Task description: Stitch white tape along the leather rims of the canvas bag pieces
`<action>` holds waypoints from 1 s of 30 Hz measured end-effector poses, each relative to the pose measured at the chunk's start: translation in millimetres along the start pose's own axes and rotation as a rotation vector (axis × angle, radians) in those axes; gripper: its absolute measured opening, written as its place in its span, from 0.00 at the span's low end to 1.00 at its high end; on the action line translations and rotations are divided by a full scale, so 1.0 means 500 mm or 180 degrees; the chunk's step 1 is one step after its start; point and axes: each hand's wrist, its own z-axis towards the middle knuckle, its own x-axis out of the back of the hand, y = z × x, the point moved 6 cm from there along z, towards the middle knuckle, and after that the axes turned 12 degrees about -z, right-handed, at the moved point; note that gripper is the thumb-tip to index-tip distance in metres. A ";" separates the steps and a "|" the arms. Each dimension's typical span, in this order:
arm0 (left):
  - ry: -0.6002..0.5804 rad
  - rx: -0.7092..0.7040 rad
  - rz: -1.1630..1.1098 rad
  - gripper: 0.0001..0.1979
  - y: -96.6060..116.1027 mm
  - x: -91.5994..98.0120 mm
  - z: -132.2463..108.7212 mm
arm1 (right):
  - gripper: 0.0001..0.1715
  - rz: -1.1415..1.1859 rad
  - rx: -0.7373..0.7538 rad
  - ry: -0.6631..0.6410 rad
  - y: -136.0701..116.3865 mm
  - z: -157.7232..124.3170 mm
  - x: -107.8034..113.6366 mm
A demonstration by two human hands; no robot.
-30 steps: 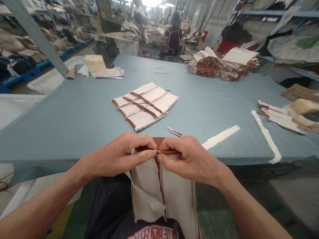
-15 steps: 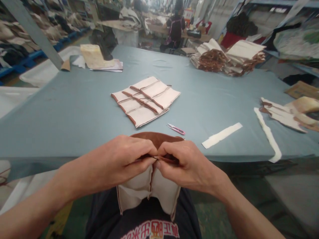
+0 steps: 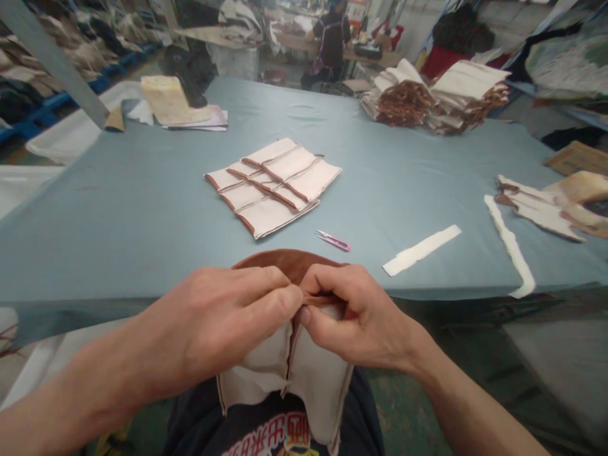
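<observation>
Between my two hands is a sewn fabric piece (image 3: 266, 373), cream on the side toward me with a brown seam down its middle, and brown on the far side. Its top edge lies at the table's front edge while the lower part hangs over my lap. My left hand (image 3: 247, 310) pinches the brown edge from the left, thumb on top. My right hand (image 3: 346, 310) grips the same edge beside the seam, finger and thumb pressed together. Both sets of fingertips meet at the seam and hide what lies under them. Pink-handled thread snips (image 3: 334, 240) lie just beyond.
Several similar cream pieces with brown edges (image 3: 275, 183) overlap mid-table. Two white strips (image 3: 422, 250) lie at the right, near cut scraps (image 3: 536, 209). Stacked pieces (image 3: 432, 95) stand at the back right, a yellowish block (image 3: 166, 101) at the back left. A person (image 3: 330, 44) sits beyond the table.
My left thumb has moved from below the brown edge up over it at the seam. My right hand keeps its pinch. The view has shifted slightly.
</observation>
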 end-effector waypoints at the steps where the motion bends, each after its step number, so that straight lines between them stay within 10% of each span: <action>1: -0.0105 -0.0044 0.0021 0.12 0.002 -0.004 -0.002 | 0.09 0.0248 -0.0098 -0.0098 0.002 -0.002 -0.001; 11: -0.0209 -0.0513 0.0622 0.15 0.019 -0.050 -0.018 | 0.14 0.1862 -0.0890 -0.0597 0.055 -0.029 -0.043; 19: -0.0566 0.0685 -0.0521 0.07 -0.015 -0.035 -0.008 | 0.07 0.0089 0.0108 0.0064 0.016 -0.033 -0.007; 30: -0.0774 -0.0005 0.0373 0.16 0.002 -0.056 0.015 | 0.07 -0.1280 0.0590 -0.0077 -0.013 -0.053 -0.005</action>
